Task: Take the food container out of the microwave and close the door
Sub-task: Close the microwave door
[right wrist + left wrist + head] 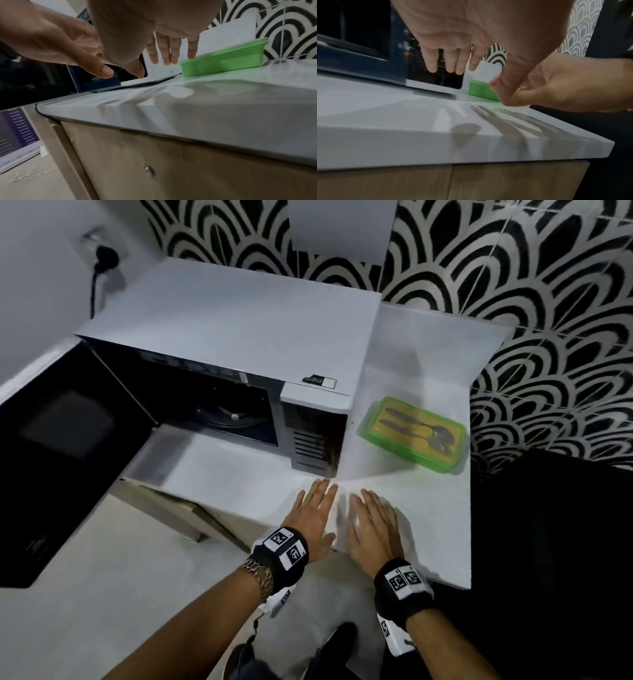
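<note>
The green food container with cutlery under its clear lid sits on the white counter, just right of the white microwave. The microwave's black door stands swung wide open to the left, and its cavity shows only the turntable. My left hand and right hand hover flat, palms down, side by side over the counter's front edge, fingers straight, holding nothing. In the wrist views the container lies beyond both sets of fingers, apart from them.
Black-and-white patterned tiles cover the wall behind and to the right. A plug and cable hang at the back left. Wooden cabinet fronts sit under the counter. A dark area lies right of the counter.
</note>
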### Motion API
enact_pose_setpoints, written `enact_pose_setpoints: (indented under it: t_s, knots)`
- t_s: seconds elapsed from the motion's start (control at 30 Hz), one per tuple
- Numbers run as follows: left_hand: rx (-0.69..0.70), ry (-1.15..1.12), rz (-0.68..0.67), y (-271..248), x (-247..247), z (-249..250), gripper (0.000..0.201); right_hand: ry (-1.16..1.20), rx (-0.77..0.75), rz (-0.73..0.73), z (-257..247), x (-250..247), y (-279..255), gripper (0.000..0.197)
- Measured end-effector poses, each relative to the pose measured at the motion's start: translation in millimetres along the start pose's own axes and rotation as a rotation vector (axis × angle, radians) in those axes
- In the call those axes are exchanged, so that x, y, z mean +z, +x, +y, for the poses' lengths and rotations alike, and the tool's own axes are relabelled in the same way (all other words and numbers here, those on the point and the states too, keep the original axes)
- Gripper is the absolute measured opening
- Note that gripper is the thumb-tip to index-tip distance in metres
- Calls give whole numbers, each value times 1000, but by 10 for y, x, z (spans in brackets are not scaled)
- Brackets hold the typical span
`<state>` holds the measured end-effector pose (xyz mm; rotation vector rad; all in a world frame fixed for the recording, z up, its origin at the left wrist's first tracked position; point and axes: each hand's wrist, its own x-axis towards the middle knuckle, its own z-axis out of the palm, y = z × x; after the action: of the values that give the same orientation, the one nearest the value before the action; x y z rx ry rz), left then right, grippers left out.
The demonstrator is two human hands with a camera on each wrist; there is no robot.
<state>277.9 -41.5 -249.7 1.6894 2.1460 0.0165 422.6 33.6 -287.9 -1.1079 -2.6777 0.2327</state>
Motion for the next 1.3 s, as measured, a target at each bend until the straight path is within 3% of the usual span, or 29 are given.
enact_pose_setpoints:
  t_s: [0.27,0.43,0.8,1.03,1.17,1.3]
  knots:
    - [-88,-84,115,-820,-232,-875,84,78,-58,-100,-1069,18,-97,60]
    - [-148,-73,316,-1486,-570,-1537,60,116,-171,-31,-1906,-91,54,55]
    - [-339,98,617,-2745,-1313,-2544,53,143,-408,83,-3607,-248,325,49]
    - [-652,177,580,-3239,-1451,-2990,65,147,-445,91,-4075,-227,321,50]
    - [-611,153,558,-3344,-1460,-2967,69,159,-440,71,-4110,-170,245,50]
    - [-454,47,594,-3402,-1396,-2760,70,209,-424,71,-4009,-76,134,47]
